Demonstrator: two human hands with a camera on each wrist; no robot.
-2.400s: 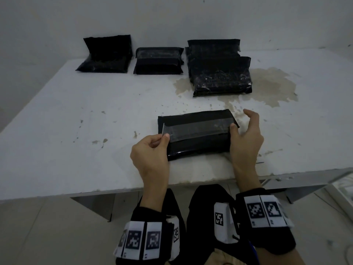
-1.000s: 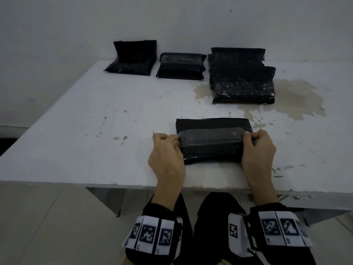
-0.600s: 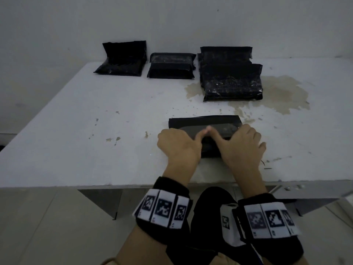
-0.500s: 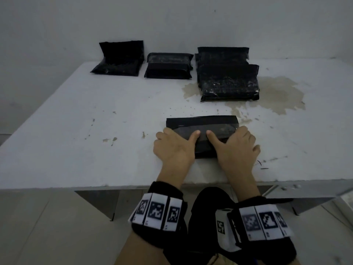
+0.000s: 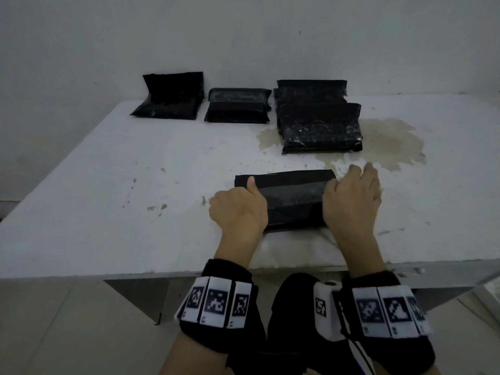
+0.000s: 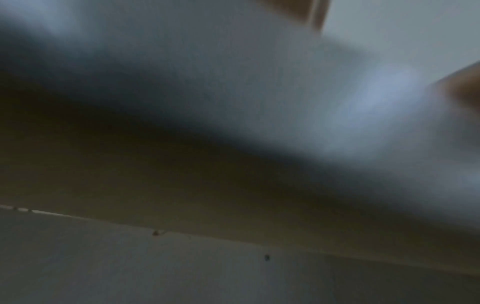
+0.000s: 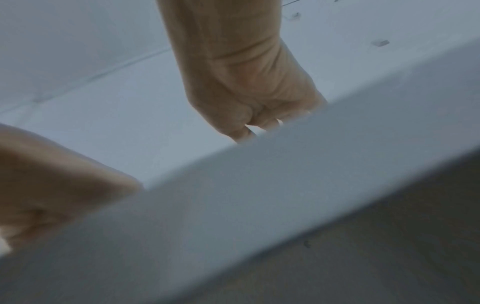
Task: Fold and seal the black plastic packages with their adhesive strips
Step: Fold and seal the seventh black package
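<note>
Now 2 hands, L (image 5: 238,209) & R (image 5: 351,198), apparently press pkg (image 5: 293,201) ends

Glossy black plastic on the near package (image 5: 292,201), its strip (image 5: 292,188) shinier and smooth; the white table (image 5: 135,171) looks matt, stained, chipped along its front edge.

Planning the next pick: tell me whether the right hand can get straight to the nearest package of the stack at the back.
Probably yes. The right hand sits at the right end of the front package, and only bare table lies between it and the stack just beyond.
</note>
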